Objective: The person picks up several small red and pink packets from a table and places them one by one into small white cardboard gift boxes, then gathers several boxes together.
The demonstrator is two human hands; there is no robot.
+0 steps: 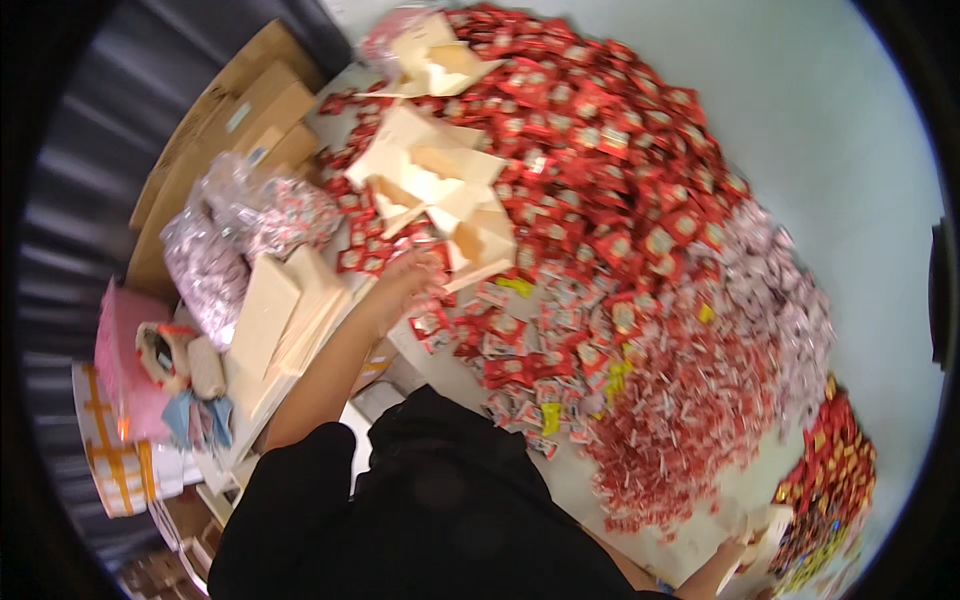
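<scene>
My left hand (405, 283) reaches over small red candy packets (363, 232), close to the lower corner of an open cream paper box (480, 255). Its fingers are blurred, so whether they hold a packet is unclear. More open cream boxes (420, 154) stand above it, their flaps spread. At the lower right, my right hand (724, 564) grips a pale paper box (769, 529) beside a heap of red and gold wrapped sweets (829, 450). Part of that box is cut off from sight by the hand and the picture's dark rim.
A large heap of red packets (592, 135) covers the table's far side. Nearer lie pink-red wrapped sweets (675, 420) and pale lilac packets (787, 300). Stacked flat cream boxes (300, 315), plastic bags of sweets (206, 270), a tape roll (161, 356) and cardboard (262, 112) stand left.
</scene>
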